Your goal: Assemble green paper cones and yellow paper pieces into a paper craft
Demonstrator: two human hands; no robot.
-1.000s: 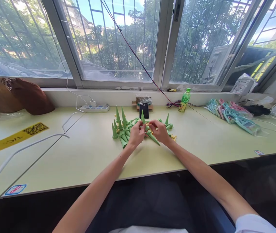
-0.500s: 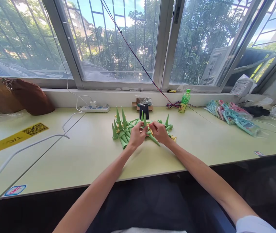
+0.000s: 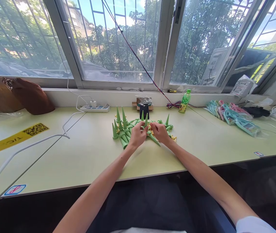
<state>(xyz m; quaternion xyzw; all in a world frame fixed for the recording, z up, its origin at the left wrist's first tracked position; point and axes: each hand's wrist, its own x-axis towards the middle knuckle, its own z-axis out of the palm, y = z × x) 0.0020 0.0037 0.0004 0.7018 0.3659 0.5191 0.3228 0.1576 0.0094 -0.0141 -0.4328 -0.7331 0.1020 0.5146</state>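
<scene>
A heap of green cone-shaped spikes (image 3: 123, 129) with small yellow bits lies at the middle of the pale table (image 3: 84, 152); a few cones stand upright. My left hand (image 3: 137, 135) is closed around one upright green cone (image 3: 146, 121). Right beside it, my right hand (image 3: 159, 132) has its fingers pinched at the base of that cone. What the right fingers hold is too small to make out.
Behind the heap stand a black phone on a holder (image 3: 144, 110), a white power strip (image 3: 94, 108) with a cable and a green bottle (image 3: 184, 101). A brown bag (image 3: 29, 96) sits far left; pastel packets (image 3: 232, 115) lie at the right. Windows line the back.
Both hands stayed over the heap. The cone in my left hand has tipped more upright and risen slightly, and my right hand has drawn closer to it.
</scene>
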